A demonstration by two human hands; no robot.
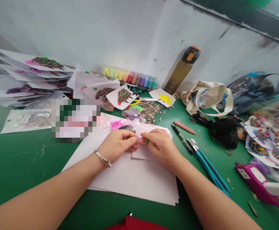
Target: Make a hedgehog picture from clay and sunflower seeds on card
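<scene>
Both my hands meet over a stack of white paper sheets on the green table. My left hand, with a silver bracelet on the wrist, has its fingers pinched together at a small pink lump held between the two hands. My right hand is closed too, with a bit of green clay showing at its fingertips. A clear plastic bag with pink clay lies just beyond my left hand.
A heap of sunflower seeds and seed-picture cards lie behind. A row of coloured clay pots and a brown bottle stand by the wall. Pens and blue cutters lie right; finished cards are stacked left.
</scene>
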